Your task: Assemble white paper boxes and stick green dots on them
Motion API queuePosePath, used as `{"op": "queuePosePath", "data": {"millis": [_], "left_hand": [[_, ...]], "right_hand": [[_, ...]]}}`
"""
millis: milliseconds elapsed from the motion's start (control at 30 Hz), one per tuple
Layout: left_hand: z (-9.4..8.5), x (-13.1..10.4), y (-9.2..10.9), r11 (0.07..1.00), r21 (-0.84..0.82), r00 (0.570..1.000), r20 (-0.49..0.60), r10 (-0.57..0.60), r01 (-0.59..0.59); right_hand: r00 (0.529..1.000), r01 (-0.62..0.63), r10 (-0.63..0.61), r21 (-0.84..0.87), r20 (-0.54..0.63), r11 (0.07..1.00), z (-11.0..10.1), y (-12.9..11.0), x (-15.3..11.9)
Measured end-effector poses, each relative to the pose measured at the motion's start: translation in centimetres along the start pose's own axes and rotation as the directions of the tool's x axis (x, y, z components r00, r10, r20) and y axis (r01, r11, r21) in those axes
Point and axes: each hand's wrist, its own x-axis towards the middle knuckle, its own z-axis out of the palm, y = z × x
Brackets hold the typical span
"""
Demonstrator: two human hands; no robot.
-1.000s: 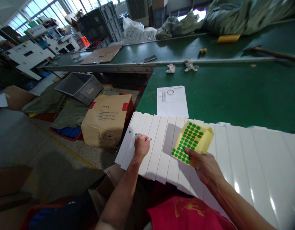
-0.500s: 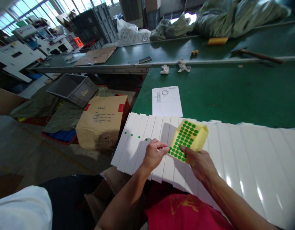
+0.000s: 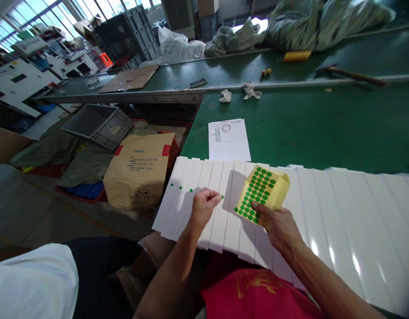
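Between the thumb and forefinger of my left hand (image 3: 204, 206) is a small round green sticker (image 3: 222, 196), held just over the row of overlapping white panels (image 3: 234, 226). My right hand (image 3: 280, 223) grips a yellow sheet of green dot stickers (image 3: 257, 190), folded back along its right side, with the thumb on its front. A green dot (image 3: 181, 188) shows on one of the leftmost panels, with others beside it in a line. My left hand hides part of the panels below it.
Printed papers (image 3: 229, 139) lie on the green table (image 3: 290, 124) behind the panels. Crumpled white scraps (image 3: 226, 96) and a hammer (image 3: 353, 74) are farther back. On the left stand a cardboard box (image 3: 141, 170) and a grey crate (image 3: 99, 126). A person's white sleeve (image 3: 34, 283) is at lower left.
My left hand has moved left, away from the sticker sheet, with a green sticker now at its fingertips. My right hand still holds the sheet in nearly the same place.
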Motion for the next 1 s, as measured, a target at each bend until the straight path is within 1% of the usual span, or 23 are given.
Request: {"op": "queuePosePath", "data": {"millis": [67,200,433,567,667,700,733,767,833,900,933,1000], "left_hand": [[-0.5,0.8,-1.1,0.991,0.124,0.996,-0.089,-0.03,0.041],[-1.0,1.4,-2.3,0.962,0.263,0.986,-0.163,-0.028,0.071],[-0.5,1.5,-3.1,0.903,0.419,0.987,-0.154,-0.033,0.096],[-0.1,1.2,-2.8,0.867,0.489,0.982,-0.189,-0.003,0.097],[0.4,0.3,-1.9,0.821,0.565,0.959,-0.268,0.09,0.081],[0.6,-0.1,-1.5,0.813,0.579,0.956,-0.266,0.12,0.059],[0.8,-0.4,-1.1,0.822,0.569,0.961,-0.239,0.138,0.024],[1.0,-0.8,-0.7,0.852,0.524,0.972,-0.189,0.137,-0.018],[1.5,-1.4,0.0,0.939,0.335,0.993,-0.053,0.102,-0.079],[1.8,-1.8,0.6,0.987,0.146,0.997,0.045,0.063,-0.069],[1.9,-1.9,0.8,0.995,0.089,0.996,0.073,0.043,-0.05],[2.0,-2.0,1.1,0.999,0.05,0.995,0.101,0.01,-0.015]], "right_hand": [[1.0,0.001,-0.001,0.002,0.002,1.0,-0.1,0.0,0.1],[1.0,0.012,-0.012,0.006,0.003,1.0,-0.1,-0.1,0.0],[1.0,-0.007,0.007,-0.013,0.008,1.0,0.0,-0.1,-0.1],[1.0,-0.008,0.008,-0.005,0.024,1.0,0.2,-0.1,-0.1],[1.0,-0.007,0.007,-0.013,0.018,1.0,0.3,-0.1,-0.2],[1.0,-0.007,0.007,-0.015,0.02,1.0,0.4,-0.1,-0.2],[1.0,-0.009,0.009,-0.016,0.026,1.0,0.4,-0.1,-0.3],[0.999,-0.008,0.009,-0.015,0.033,1.0,0.4,-0.2,-0.3],[1.0,-0.003,0.003,-0.016,0.025,1.0,0.3,-0.2,-0.4],[1.0,0.004,-0.004,-0.019,0.004,1.0,0.3,-0.3,-0.5],[1.0,0.008,-0.008,-0.018,-0.002,1.0,0.2,-0.3,-0.5],[1.0,0.012,-0.012,-0.013,0.006,1.0,0.2,-0.3,-0.5]]}}
